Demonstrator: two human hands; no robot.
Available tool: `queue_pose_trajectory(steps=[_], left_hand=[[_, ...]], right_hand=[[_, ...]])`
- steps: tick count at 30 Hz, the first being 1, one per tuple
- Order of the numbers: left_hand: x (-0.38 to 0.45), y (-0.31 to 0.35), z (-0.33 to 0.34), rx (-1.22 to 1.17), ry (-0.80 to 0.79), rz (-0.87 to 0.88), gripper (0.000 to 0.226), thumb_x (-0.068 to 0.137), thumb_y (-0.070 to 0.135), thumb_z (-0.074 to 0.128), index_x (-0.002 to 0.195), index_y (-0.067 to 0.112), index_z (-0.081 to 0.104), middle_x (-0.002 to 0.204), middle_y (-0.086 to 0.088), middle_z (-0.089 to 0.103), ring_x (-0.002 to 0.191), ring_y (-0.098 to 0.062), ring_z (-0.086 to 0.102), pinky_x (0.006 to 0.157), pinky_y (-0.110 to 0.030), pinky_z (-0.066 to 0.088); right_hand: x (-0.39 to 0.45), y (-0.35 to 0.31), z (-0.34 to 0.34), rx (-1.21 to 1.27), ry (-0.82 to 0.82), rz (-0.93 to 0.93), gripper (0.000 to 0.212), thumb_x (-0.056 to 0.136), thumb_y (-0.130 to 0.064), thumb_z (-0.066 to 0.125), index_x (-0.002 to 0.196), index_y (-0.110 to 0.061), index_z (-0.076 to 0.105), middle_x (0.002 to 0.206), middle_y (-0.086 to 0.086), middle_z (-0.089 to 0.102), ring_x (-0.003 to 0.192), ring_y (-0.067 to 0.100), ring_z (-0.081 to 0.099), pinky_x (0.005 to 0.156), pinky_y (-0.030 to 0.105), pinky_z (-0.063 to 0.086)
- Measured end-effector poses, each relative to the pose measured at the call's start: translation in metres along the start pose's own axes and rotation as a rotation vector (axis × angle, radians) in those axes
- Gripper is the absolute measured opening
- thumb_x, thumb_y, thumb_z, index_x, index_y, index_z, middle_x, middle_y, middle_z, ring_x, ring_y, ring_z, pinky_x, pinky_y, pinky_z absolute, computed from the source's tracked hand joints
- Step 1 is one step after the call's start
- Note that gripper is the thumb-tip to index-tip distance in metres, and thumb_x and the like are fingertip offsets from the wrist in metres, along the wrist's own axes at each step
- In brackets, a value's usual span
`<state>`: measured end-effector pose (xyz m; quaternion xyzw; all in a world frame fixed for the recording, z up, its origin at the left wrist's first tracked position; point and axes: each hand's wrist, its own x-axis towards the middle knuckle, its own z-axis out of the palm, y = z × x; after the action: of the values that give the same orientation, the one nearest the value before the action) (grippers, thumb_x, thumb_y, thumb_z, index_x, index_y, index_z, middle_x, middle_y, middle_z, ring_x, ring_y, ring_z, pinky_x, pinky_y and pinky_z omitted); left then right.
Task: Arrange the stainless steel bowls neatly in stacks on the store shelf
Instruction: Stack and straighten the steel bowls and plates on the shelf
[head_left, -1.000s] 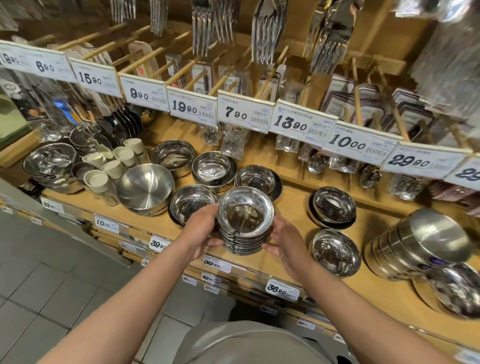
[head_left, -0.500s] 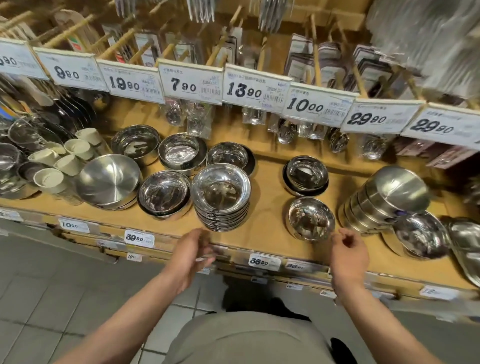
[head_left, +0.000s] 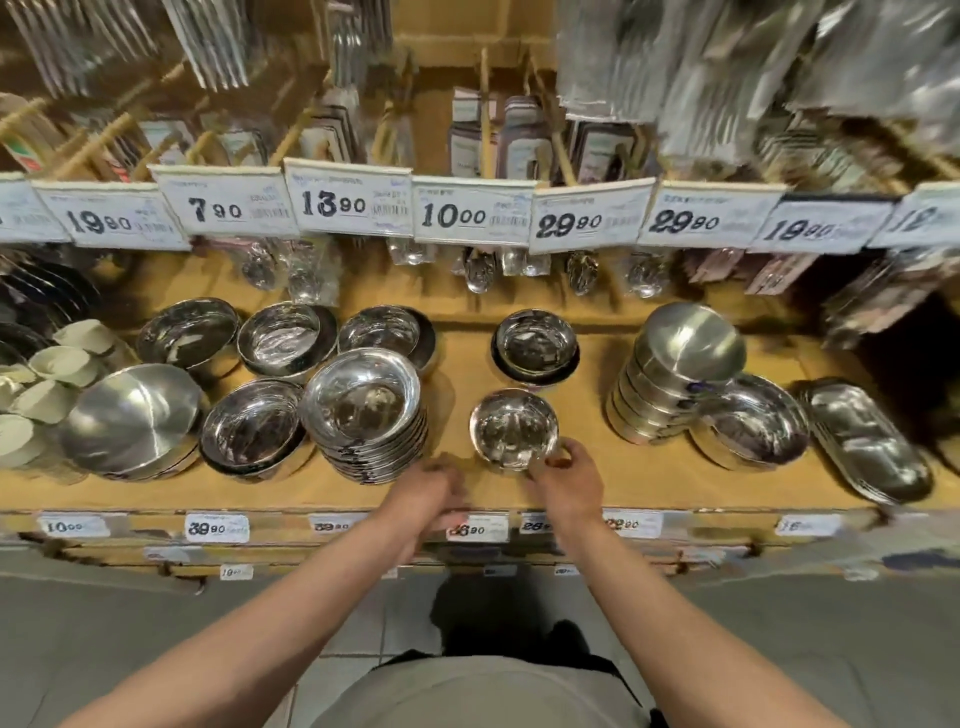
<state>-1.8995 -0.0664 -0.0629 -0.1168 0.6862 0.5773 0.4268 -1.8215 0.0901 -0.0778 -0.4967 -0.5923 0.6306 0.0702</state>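
Item: tall stack of shiny stainless steel bowls (head_left: 363, 410), front-centre of wooden store shelf (head_left: 649, 483). Status: set down; both hands released it approx 1 s ago, so this stack looks done.

Item: single small shiny steel bowl (head_left: 513, 428), just right of stack, loose.

R hand (head_left: 566, 480): moved over, fingers (head_left: 558, 457) now pinch bowl's near rim.

L hand (head_left: 426, 491): empty, blurred, low at shelf edge; fingers look loosely curled.

Other: steel bowl in black dish (head_left: 535, 345) behind.

Judgement: next unit prob. joins a stack.

Warm, even light; glare on steel; motion blur throughout; wide-angle bowing at edges.
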Motion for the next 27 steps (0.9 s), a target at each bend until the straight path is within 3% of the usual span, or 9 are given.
queue_pose_trajectory(steps=[5, 8, 11, 14, 16, 19, 21, 24, 27], left_hand=[[-0.003, 0.018, 0.016, -0.06, -0.022, 0.044, 0.018, 0.095, 0.002, 0.061, 0.112, 0.009, 0.061, 0.094, -0.012, 0.08, 0.087, -0.027, 0.078, 0.057, -0.023, 0.059], [-0.01, 0.019, 0.028, 0.0, 0.048, 0.106, 0.013, 0.097, 0.004, 0.06, 0.108, 0.011, 0.058, 0.091, -0.013, 0.079, 0.074, -0.018, 0.078, 0.057, -0.024, 0.059], [-0.014, 0.014, 0.046, 0.133, 0.101, 0.257, 0.006, 0.098, 0.007, 0.058, 0.102, 0.012, 0.059, 0.078, -0.002, 0.072, 0.056, -0.001, 0.069, 0.047, -0.014, 0.05], [-0.013, 0.023, 0.076, 0.173, -0.026, 0.314, 0.011, 0.103, 0.017, 0.054, 0.104, 0.015, 0.064, 0.092, -0.006, 0.069, 0.075, -0.01, 0.07, 0.054, -0.015, 0.05], [-0.006, 0.035, 0.098, 0.125, -0.097, 0.294, 0.014, 0.104, 0.019, 0.052, 0.107, 0.018, 0.066, 0.104, -0.008, 0.068, 0.091, -0.019, 0.069, 0.062, -0.02, 0.054], [0.009, 0.051, 0.13, 0.058, -0.169, 0.262, 0.016, 0.105, 0.024, 0.052, 0.113, 0.032, 0.064, 0.118, 0.0, 0.065, 0.108, -0.017, 0.064, 0.076, -0.028, 0.06], [0.02, 0.057, 0.147, 0.046, -0.202, 0.256, 0.017, 0.107, 0.03, 0.048, 0.116, 0.039, 0.059, 0.126, 0.008, 0.059, 0.113, -0.014, 0.059, 0.083, -0.029, 0.06], [0.036, 0.061, 0.17, 0.07, -0.199, 0.229, 0.036, 0.106, 0.044, 0.043, 0.14, 0.033, 0.05, 0.14, 0.006, 0.049, 0.121, -0.018, 0.054, 0.087, -0.032, 0.057], [0.047, 0.063, 0.188, 0.048, -0.198, 0.207, 0.027, 0.102, 0.05, 0.045, 0.124, 0.041, 0.058, 0.139, 0.005, 0.05, 0.119, -0.02, 0.055, 0.085, -0.035, 0.056]], right_hand=[[0.006, 0.007, -0.017, 0.153, -0.055, 0.055, 0.041, 0.09, -0.012, 0.073, 0.128, -0.018, 0.057, 0.107, 0.006, 0.071, 0.098, 0.027, 0.073, 0.095, 0.046, 0.059], [0.018, 0.012, -0.061, 0.19, 0.024, 0.046, 0.028, 0.098, -0.012, 0.06, 0.126, -0.017, 0.059, 0.102, 0.008, 0.072, 0.091, 0.028, 0.076, 0.091, 0.048, 0.06], [0.034, 0.012, -0.112, 0.265, 0.127, 0.037, 0.024, 0.103, -0.014, 0.05, 0.125, -0.016, 0.061, 0.106, 0.013, 0.073, 0.092, 0.03, 0.076, 0.085, 0.046, 0.062], [0.051, 0.003, -0.144, 0.284, 0.141, -0.02, 0.027, 0.105, -0.018, 0.044, 0.126, -0.021, 0.06, 0.107, 0.009, 0.074, 0.096, 0.03, 0.074, 0.091, 0.053, 0.059], [0.063, -0.005, -0.155, 0.263, 0.098, -0.082, 0.032, 0.105, -0.026, 0.043, 0.131, -0.026, 0.06, 0.126, 0.005, 0.07, 0.115, 0.028, 0.067, 0.103, 0.055, 0.052], [0.075, -0.017, -0.162, 0.195, 0.059, -0.119, 0.051, 0.1, -0.041, 0.045, 0.149, -0.027, 0.048, 0.15, -0.002, 0.054, 0.139, 0.023, 0.05, 0.119, 0.053, 0.036], [0.082, -0.022, -0.163, 0.18, 0.022, -0.126, 0.056, 0.1, -0.045, 0.042, 0.153, -0.027, 0.044, 0.155, -0.005, 0.05, 0.144, 0.019, 0.044, 0.122, 0.051, 0.031], [0.095, -0.027, -0.164, 0.164, -0.054, -0.153, 0.049, 0.107, -0.04, 0.036, 0.154, -0.026, 0.044, 0.156, -0.005, 0.048, 0.146, 0.016, 0.04, 0.124, 0.048, 0.028], [0.105, -0.028, -0.168, 0.141, -0.084, -0.174, 0.048, 0.109, -0.039, 0.034, 0.153, -0.022, 0.045, 0.157, -0.004, 0.048, 0.146, 0.014, 0.04, 0.125, 0.044, 0.026]])
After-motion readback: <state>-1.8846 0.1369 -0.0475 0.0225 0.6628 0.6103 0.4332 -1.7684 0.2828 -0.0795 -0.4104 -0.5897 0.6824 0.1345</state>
